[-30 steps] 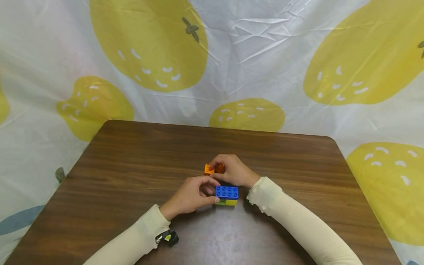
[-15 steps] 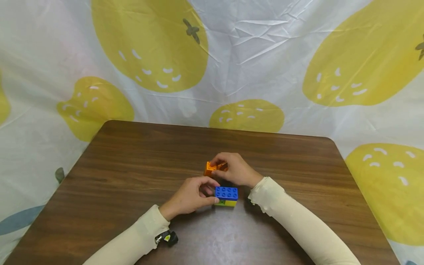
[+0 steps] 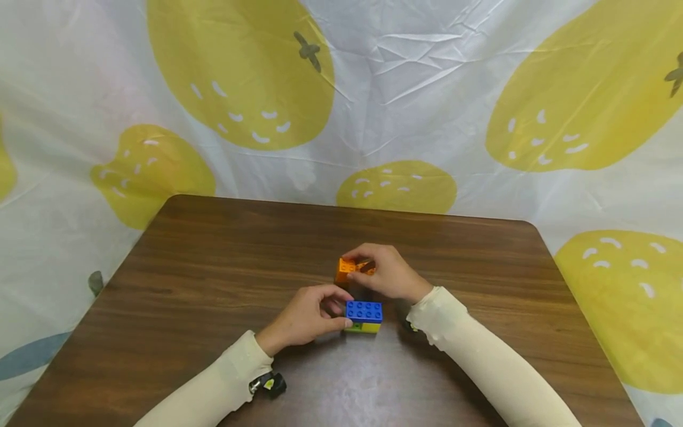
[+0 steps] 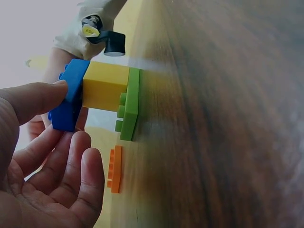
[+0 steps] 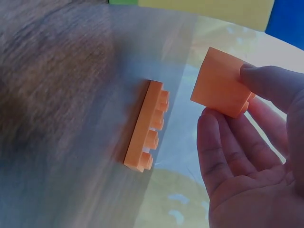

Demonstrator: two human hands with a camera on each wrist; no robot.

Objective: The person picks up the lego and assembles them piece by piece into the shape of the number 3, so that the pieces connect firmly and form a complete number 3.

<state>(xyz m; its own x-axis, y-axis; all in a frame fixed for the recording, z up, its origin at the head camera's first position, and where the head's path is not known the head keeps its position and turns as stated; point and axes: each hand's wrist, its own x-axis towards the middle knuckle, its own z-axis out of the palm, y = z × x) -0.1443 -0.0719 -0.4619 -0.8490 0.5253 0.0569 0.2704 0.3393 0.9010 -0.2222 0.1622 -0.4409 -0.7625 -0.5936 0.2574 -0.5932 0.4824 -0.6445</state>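
Below the right hand [image 3: 392,271], which pinches a square orange plastic brick [image 5: 219,84], lies a flat orange studded plate [image 5: 144,127]; the left hand [image 3: 303,314] holds an overhanging blue plastic brick [image 4: 72,102], which might tilt if pressed unevenly.

Head view: high, facing forward-down over brown wood-grain table [image 3: 256,237]; wrist views: low, close, rolled sideways; both share blue, yellow and green plastic brick stack [image 4: 105,85], cropped in right wrist's.
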